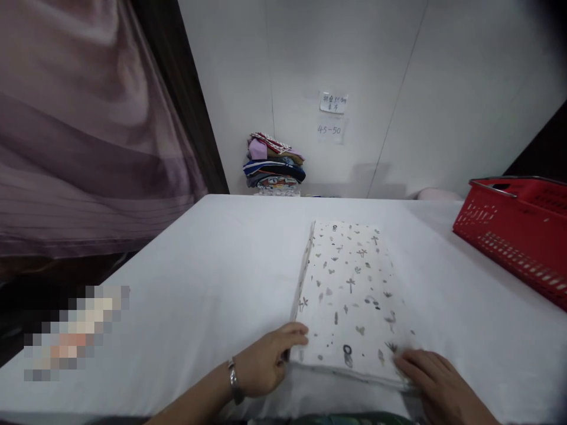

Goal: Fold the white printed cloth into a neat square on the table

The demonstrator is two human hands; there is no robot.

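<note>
A: Folded cloth (349,295), white with small dark prints, lies flat on the white table (212,283), its near end between the two hands. What are the hands doing?

B: The left hand (266,363) grips the near left corner, fingers curled loosely around the folded edge and thumb on top. A metal bracelet (234,382) sits on that wrist.

A: And the other?

B: The right hand (436,383) lies flat and open, palm down, fingertips pressing the near right corner of the cloth. It grasps nothing.

A: What lies beyond them?

B: Far to the right of the right hand, a red plastic basket (518,236) stands on the table's edge. Well ahead of both hands, past the far side of the table, a stack of folded clothes (273,162) stands against the white wall (465,88). Two paper notes (332,115) are stuck on that wall. Left of the left hand hangs a mauve curtain (80,130).
</note>
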